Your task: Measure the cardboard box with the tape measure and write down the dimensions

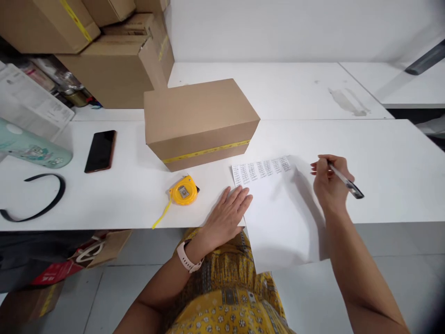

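Note:
A white sheet of paper lies on the table and hangs over its front edge, with columns of small handwriting across its top. My left hand rests flat at the paper's left edge, fingers stretched out. To the right of the paper, my right hand holds a pen with a clear barrel and dark end. The pen's tip is hidden behind the fingers. Left of my left hand sits a yellow tape measure with a short piece of its tape out. Behind it stands a closed cardboard box with yellow tape.
A phone, a mint green bottle and a black curved band lie on the table at left. Stacked cartons fill the back left. A dark cylinder is at the far right.

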A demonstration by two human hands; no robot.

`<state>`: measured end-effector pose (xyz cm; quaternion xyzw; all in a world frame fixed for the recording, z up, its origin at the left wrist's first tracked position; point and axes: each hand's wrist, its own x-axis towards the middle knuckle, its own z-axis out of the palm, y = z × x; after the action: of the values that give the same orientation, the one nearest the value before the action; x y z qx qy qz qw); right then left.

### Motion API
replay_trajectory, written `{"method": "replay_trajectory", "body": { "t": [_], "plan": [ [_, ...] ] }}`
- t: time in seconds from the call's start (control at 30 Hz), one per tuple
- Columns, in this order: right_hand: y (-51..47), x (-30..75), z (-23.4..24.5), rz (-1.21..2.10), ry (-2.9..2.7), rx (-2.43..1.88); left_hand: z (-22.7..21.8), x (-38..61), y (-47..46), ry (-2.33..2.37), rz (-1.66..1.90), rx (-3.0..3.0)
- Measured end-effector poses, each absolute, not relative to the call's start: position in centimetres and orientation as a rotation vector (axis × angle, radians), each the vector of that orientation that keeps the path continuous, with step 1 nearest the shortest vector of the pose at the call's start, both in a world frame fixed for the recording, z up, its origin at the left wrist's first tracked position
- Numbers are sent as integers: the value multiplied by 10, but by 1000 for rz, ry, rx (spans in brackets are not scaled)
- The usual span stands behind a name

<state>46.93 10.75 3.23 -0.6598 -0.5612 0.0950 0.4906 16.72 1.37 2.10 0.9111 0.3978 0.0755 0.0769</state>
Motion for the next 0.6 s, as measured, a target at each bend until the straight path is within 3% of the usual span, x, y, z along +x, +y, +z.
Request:
{"method": "replay_trajectory", "body": {
  "t": [0.17,0.37,0.6],
  "plan": [
    [108,555,11,-157,-1761,-1771,16,168,16,1189,261,2698],
    [115,577,-7,-75,-1760,-1831,29,159,-3,1198,317,2596],
    [111,572,-16,-114,-1589,-1832,56,98,-21,1646,1062,2481]
  ]
}}
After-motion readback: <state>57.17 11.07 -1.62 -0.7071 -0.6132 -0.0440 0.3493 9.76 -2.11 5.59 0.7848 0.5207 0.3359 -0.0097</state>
